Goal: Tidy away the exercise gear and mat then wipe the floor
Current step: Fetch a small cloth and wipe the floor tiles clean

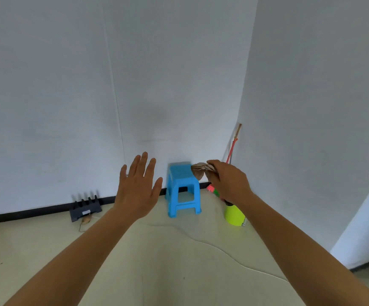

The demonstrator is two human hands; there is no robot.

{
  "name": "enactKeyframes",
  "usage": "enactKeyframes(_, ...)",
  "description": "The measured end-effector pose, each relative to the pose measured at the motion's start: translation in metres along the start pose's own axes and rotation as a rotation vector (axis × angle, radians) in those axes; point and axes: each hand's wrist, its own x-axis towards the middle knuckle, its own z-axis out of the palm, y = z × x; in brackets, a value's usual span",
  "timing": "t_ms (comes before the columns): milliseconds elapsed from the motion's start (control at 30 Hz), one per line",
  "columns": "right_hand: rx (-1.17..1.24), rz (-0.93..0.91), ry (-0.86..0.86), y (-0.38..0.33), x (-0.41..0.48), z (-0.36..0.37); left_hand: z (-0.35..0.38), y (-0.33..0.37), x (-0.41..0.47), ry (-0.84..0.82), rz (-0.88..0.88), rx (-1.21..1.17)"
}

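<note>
My right hand [228, 181] is raised in front of the room's corner and grips a crumpled brown cloth [200, 170], which sticks out to the left over a blue plastic stool [182, 188]. My left hand [138, 186] is held up beside it, palm forward, fingers spread, holding nothing. No mat or exercise gear shows in this view. The pale floor [157, 250] stretches below both arms.
The blue stool stands against the white wall. A black slotted rack [86, 208] lies at the baseboard to the left. A lime-green bucket [234, 215] and a red-handled broom [232, 151] stand in the corner. A thin white cord [223, 252] runs across the floor.
</note>
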Motion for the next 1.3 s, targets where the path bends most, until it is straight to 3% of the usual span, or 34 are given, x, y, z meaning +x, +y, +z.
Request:
enactKeyframes(300, -0.033, 0.176, -0.021, 0.082, 0.198, 0.086, 0.118, -0.063, 0.244, -0.129, 0.102, 0.027)
enactKeyframes(600, 0.041, 0.311, -0.075, 0.209, 0.374, 0.239, 0.297, -0.061, 0.457, -0.302, 0.146, 0.072)
enactKeyframes(800, 0.112, 0.367, -0.126, 0.267, 0.53, 0.308, 0.362, -0.066, 0.622, -0.314, 0.129, 0.064)
enactKeyframes(1067, 0.329, 0.463, -0.213, 0.286, 0.694, 0.4, 0.461, -0.128, 0.762, -0.339, 0.092, 0.005)
enactKeyframes(1300, 0.338, 0.716, -0.339, 0.324, 0.756, 0.532, 0.605, -0.177, 0.847, -0.57, 0.122, -0.09)
